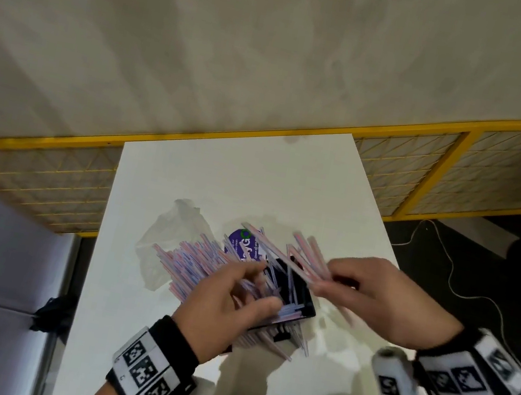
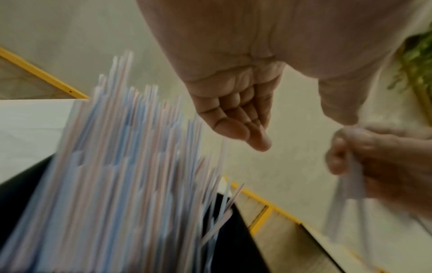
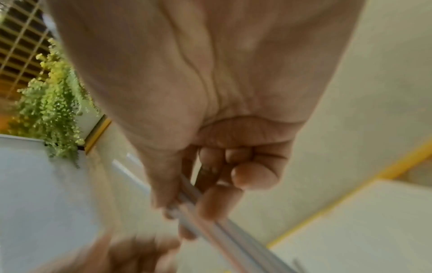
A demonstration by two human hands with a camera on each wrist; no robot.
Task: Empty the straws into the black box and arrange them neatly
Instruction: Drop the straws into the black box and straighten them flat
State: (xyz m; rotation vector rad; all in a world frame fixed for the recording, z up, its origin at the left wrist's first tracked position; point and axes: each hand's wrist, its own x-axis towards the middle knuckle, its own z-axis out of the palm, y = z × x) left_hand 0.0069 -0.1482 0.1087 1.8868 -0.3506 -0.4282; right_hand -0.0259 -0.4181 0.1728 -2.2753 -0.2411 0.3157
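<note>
- Head view, nearest: the left hand (image 1: 230, 300) reaches over the near left part of the low black rectangular box (image 1: 299, 294) on the white surface (image 1: 214, 175). Its grip is loose, with fingers relaxed among the heap and closed on nothing that I can make out; the left wrist view shows those fingers only lightly bent.
- The heap of thin pink-and-blue striped plastic straws (image 1: 192, 258) lies across and over the left rim of that box, fanned, with long axes running from near right to far left.
- The right hand (image 1: 371, 293) is at the box's right side, its grip pinched on a small bundle of straws (image 1: 304, 254) that points away to the far left, over the box.
- Judged: the move turns on swinging that bundle's long axis into line with the box's length. The right hand is nearer the box's bare right half.
- Farther: a crumpled clear plastic bag (image 1: 177, 228) and a purple printed label (image 1: 244, 243) lie just beyond the heap.
</note>
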